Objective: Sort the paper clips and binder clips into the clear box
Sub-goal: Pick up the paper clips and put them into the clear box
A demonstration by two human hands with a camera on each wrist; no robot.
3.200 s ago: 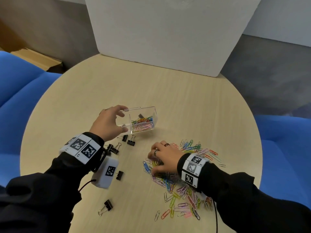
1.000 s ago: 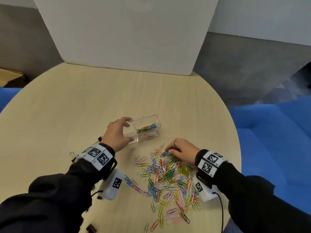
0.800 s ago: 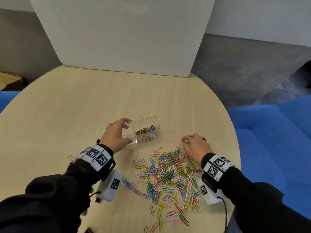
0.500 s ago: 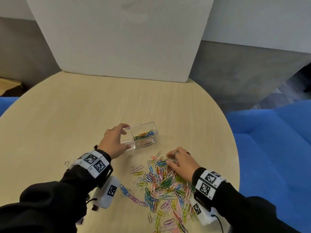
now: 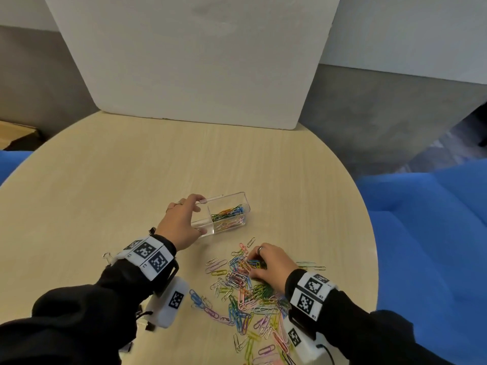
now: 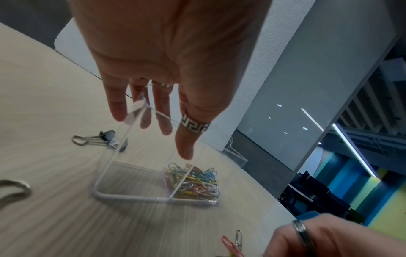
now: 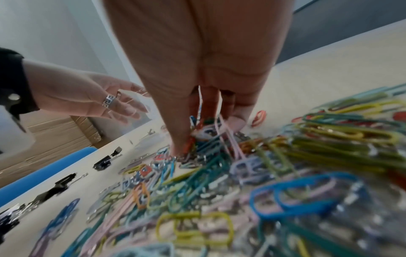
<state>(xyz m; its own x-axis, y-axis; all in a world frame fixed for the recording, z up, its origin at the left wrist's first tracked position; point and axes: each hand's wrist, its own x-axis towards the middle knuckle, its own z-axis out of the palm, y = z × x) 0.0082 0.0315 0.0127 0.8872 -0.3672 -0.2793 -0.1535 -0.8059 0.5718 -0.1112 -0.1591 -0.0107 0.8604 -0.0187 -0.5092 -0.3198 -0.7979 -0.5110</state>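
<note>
— Since a moment ago her right hand has slid back from the pile's far right edge to its upper left part, low in the middle of the head view.

— Holding anything?

— Its fingers are curled down into the paper clips, gathering several against the table. Palm down, wrist low.

— And the other?

— Left hand hasn't moved: thumb and fingertips span the near end of the clear box, just above centre, gripping its walls. Clips fill only the far compartment; the near one looks bare.

— Binder clips?

— One binder clip lies behind the box, at the wrist view's left.
</note>
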